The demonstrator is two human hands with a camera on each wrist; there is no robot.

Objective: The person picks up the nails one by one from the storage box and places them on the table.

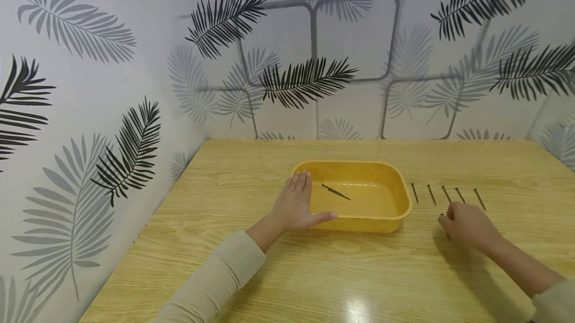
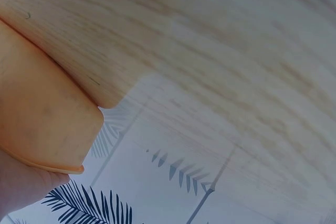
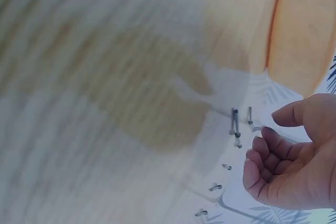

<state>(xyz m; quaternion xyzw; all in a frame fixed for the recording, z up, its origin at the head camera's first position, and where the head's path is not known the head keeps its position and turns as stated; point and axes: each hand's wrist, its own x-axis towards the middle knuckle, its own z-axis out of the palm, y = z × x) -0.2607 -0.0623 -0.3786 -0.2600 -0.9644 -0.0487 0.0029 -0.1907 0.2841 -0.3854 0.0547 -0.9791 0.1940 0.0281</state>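
Observation:
A yellow plastic tray [image 1: 355, 224] stands on the wooden table, with dark thin screws [image 1: 336, 192] lying on its floor; they overlap, so I cannot tell how many. My left hand [image 1: 294, 205] rests on the tray's left end, fingers straight over the rim and thumb along the front edge. To the right of the tray, several dark screws [image 1: 431, 195] lie in a spaced row. My right hand [image 1: 469, 225] is low over the table in front of that row, beside another screw [image 1: 442, 215] partly hidden by it. In the right wrist view its thumb and loosely bent fingers [image 3: 262, 156] stand apart, nothing seen between them.
The wooden table [image 1: 215, 178] reaches back to a wall [image 1: 350, 38] with a leaf pattern. A second patterned wall [image 1: 67, 128] runs along the table's left edge.

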